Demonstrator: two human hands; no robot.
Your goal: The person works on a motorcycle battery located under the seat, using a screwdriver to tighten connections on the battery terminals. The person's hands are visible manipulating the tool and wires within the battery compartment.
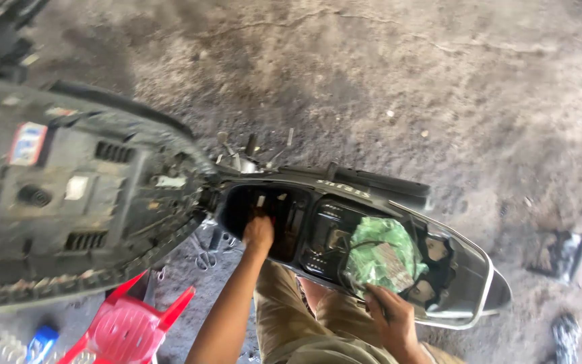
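Hands are working inside the open black plastic under-seat compartment (pixel 318 229) of a scooter parked on the stained concrete floor (pixel 405 81). The person's left hand (pixel 259 233) is reaching down into the front well of that compartment, fingers curled and pointing away from the camera; whether they have hold of anything is hidden by the back of the hand. The right hand (pixel 389 311) is resting at the near rim of the compartment, fingers loosely closed against the lower edge of a crumpled green-and-white plastic bag (pixel 380 255) that is lying in the rear part of the tub, beside a thin dark cable looping past it. The scooter's dusty black seat, hinged up to show its ribbed underside (pixel 69 195), is standing open at the left. A red plastic chair (pixel 126 328) is sitting on the floor below it, with a small blue container (pixel 40 340) beside the chair. Judging by the view, the work would go best with the bag held aside so that the front well stays visible and the reaching hand is not feeling blindly.
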